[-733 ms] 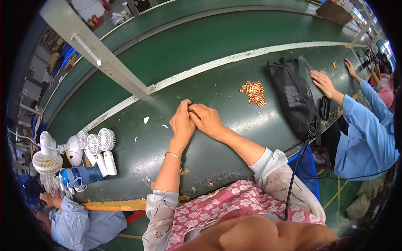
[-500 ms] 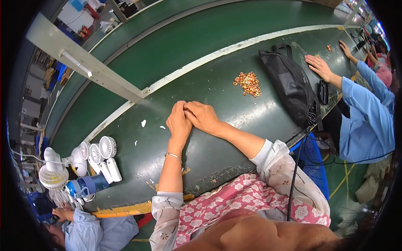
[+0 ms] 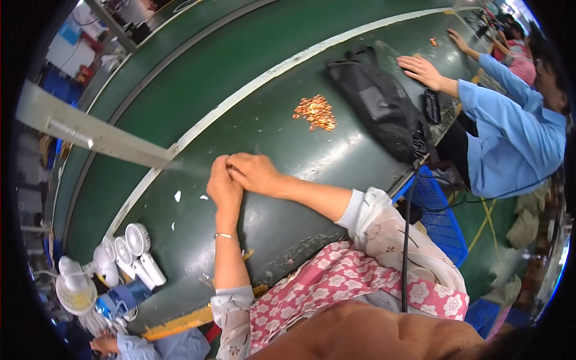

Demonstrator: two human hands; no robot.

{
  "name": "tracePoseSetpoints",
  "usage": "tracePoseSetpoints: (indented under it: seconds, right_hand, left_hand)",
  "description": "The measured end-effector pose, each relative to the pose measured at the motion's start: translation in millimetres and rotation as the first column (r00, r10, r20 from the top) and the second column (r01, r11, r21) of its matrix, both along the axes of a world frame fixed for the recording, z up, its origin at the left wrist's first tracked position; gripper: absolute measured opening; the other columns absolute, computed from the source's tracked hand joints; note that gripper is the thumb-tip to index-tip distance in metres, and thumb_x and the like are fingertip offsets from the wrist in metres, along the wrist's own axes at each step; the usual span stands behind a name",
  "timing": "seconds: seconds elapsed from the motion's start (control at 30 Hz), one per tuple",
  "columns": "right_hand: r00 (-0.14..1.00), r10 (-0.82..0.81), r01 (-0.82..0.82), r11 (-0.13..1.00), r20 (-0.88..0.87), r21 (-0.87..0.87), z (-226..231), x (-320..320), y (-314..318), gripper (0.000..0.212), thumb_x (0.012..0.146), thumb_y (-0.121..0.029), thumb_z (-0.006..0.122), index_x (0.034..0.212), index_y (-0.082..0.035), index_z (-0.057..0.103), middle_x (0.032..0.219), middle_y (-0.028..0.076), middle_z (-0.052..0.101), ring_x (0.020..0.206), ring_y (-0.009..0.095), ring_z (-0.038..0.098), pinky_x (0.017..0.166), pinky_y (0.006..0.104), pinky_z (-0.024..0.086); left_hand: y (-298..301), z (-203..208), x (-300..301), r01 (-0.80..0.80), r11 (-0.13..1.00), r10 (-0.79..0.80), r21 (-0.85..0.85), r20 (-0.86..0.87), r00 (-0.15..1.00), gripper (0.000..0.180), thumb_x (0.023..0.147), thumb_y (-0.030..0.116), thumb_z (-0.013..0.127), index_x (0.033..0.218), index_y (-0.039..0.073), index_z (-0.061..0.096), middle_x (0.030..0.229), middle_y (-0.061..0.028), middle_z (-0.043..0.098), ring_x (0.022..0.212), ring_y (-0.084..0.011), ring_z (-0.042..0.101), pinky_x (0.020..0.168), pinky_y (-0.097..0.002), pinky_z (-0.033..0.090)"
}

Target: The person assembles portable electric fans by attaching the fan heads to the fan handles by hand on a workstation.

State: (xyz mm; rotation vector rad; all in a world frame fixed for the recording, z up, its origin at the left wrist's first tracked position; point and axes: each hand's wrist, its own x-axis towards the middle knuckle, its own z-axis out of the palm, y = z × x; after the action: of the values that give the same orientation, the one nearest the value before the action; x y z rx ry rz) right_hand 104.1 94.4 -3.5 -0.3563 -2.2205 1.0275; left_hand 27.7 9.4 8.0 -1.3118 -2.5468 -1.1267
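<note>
My left hand (image 3: 224, 185) and my right hand (image 3: 259, 174) rest together on the dark green worktop (image 3: 282, 231), touching at the fingertips. Both are curled closed, knuckles up. The undersides are hidden, so I cannot make out whether anything is between the fingers. A bracelet circles my left wrist. Beyond my hands, up and to the right, lies a loose pile of small copper-coloured metal pieces (image 3: 315, 113); neither hand touches it.
Right of the pile lies a black mesh bag (image 3: 375, 99). A co-worker's hand (image 3: 423, 72) rests flat past it. On the left stand several white handheld fans (image 3: 139, 240) and a blue bottle (image 3: 129, 295). A metal post (image 3: 90, 129) rises at the far left. Below right is a blue crate (image 3: 441, 219).
The whole view has shifted, so the pile, bag and hands appear further left. My hands keep the same pose together on the worktop.
</note>
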Motion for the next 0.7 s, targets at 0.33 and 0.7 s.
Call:
tracePoseSetpoints:
  seconds: [0.33,0.7]
  right_hand:
    - [1.0,0.0,0.0,1.0,-0.007,-0.022,2,6,1,0.018,0.084,-0.019,0.056,0.097,-0.006,0.057,0.091,0.015,0.062,0.079,0.036,0.061,0.066,0.0431,0.05]
    - [0.999,0.003,-0.003,1.0,0.043,-0.017,-3,7,8,0.025,0.079,-0.018,0.059,0.103,-0.009,0.057,0.094,0.012,0.064,0.084,0.033,0.062,0.069,0.0429,0.051]
  left_hand:
    - [-2,2,1,-0.02,0.999,0.02,-0.032,-0.008,1.0,0.019,0.079,0.008,0.058,0.097,0.008,0.057,0.093,-0.0117,0.063,0.083,-0.0339,0.062,0.068,-0.0399,0.049]
    - [5,3,6,0.05,0.998,-0.045,-0.039,0.108,0.993,0.024,0.078,0.008,0.059,0.102,0.01,0.058,0.095,-0.0129,0.064,0.088,-0.0349,0.062,0.073,-0.0384,0.049]
